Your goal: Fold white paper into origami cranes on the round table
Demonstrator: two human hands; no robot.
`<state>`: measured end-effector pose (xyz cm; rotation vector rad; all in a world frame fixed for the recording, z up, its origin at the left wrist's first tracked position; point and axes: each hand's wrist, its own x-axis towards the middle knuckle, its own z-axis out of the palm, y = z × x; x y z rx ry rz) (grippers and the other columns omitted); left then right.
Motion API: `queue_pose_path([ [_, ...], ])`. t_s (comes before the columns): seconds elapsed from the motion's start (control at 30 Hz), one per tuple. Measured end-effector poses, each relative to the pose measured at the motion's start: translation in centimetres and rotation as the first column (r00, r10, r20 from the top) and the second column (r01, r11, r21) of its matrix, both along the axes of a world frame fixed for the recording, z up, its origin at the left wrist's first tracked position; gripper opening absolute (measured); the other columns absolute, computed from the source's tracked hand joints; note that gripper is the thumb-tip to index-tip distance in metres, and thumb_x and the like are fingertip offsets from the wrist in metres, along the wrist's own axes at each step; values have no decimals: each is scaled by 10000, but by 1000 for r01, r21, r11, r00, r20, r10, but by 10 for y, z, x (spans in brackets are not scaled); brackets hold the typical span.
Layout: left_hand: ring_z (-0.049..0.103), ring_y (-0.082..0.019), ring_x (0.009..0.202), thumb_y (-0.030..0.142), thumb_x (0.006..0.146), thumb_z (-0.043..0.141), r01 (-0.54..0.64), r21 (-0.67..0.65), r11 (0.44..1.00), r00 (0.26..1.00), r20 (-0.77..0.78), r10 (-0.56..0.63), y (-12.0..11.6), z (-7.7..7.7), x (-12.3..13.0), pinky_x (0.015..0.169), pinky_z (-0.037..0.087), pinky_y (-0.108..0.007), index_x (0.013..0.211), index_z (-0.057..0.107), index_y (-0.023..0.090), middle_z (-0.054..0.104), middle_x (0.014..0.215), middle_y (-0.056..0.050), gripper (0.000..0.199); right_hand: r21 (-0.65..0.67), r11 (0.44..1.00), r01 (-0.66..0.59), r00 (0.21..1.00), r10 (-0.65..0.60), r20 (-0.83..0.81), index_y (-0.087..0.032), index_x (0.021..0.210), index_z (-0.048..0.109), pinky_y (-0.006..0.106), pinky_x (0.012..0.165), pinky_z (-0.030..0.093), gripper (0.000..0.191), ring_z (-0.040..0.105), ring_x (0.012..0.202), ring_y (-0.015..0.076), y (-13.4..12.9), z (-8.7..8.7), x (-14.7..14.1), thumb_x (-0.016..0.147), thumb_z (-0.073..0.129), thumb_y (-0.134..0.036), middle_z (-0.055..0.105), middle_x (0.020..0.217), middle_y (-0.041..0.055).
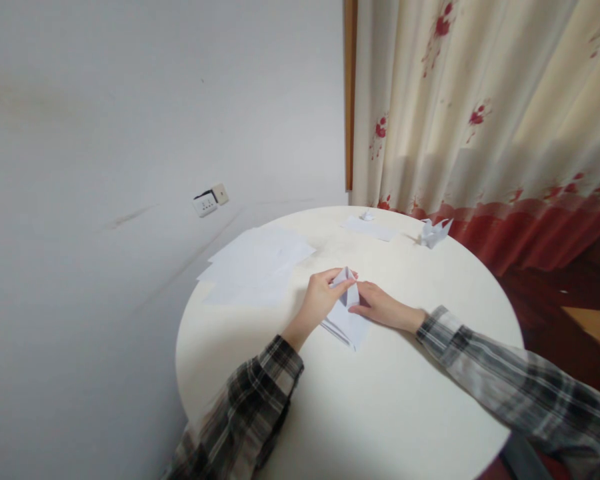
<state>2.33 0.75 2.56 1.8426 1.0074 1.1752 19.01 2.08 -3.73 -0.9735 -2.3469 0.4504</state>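
A sheet of folded white paper [353, 325] lies near the middle of the round table, its layers showing along the near left edge and a flap standing up at the far end. My left hand [324, 292] is closed on the raised flap from the left, thumb pressed against its near side. From the right, my right hand [375, 303] grips the same paper at its right edge, thumb and fingers on either side of the fold. Parts of the fingertips are hidden behind the raised flap.
Loose white sheets [260, 263] are spread over the left of the round white table [405, 400]. Toward the back are a flat paper piece [370, 229], a small folded paper [367, 216] and a larger folded paper figure [434, 233]. A wall with sockets [206, 205] stands left; a curtain [430, 120] hangs behind.
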Motion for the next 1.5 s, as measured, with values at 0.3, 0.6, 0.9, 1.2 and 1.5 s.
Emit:
queue_pose_path([
  [0.3, 645, -194, 840, 238, 735, 622, -8, -20, 1000, 1000, 9, 8, 2, -2, -1, 779, 481, -271, 827, 693, 138, 705, 866, -31, 154, -1, 1000, 11, 1000, -11, 19, -167, 1039, 528, 388, 815, 392, 300, 541, 908, 233, -1, 2, 0, 779, 590, -304, 612, 950, 81],
  [0.6, 646, -161, 819, 164, 756, 586, 25, 97, 995, 998, -53, -20, -2, 0, -3, 786, 476, -232, 790, 700, 170, 710, 834, -2, 119, 13, 1000, 13, 1000, -13, 5, -157, 1082, 515, 382, 821, 390, 351, 540, 913, 231, 0, -1, 0, 765, 607, -277, 610, 952, 82],
  [0.9, 643, -148, 785, 157, 759, 579, 34, 114, 993, 997, -68, -26, -1, -2, -3, 749, 473, -209, 769, 697, 177, 706, 806, 8, 120, 11, 1000, -24, 996, 25, -88, -135, 1057, 539, 335, 754, 433, 339, 557, 807, 200, -6, 9, -2, 766, 609, -294, 618, 908, 73],
  [1.2, 640, -155, 751, 204, 754, 588, 13, 118, 993, 997, -74, -5, 0, -6, -4, 711, 481, -222, 784, 701, 165, 707, 804, -8, 123, -54, 995, -85, 970, 70, -231, -191, 1278, 412, 368, 977, 356, 488, 484, 1138, 212, -4, 9, 3, 841, 509, -385, 511, 1271, 79],
  [1.5, 641, -171, 802, 206, 764, 573, 25, 116, 993, 995, -96, -14, -1, -6, -5, 757, 478, -240, 791, 690, 163, 704, 821, -9, 127, 16, 999, -39, 995, 40, -87, -163, 1197, 493, 411, 893, 401, 442, 518, 1048, 245, 4, -2, 1, 816, 545, -380, 575, 1143, 122],
])
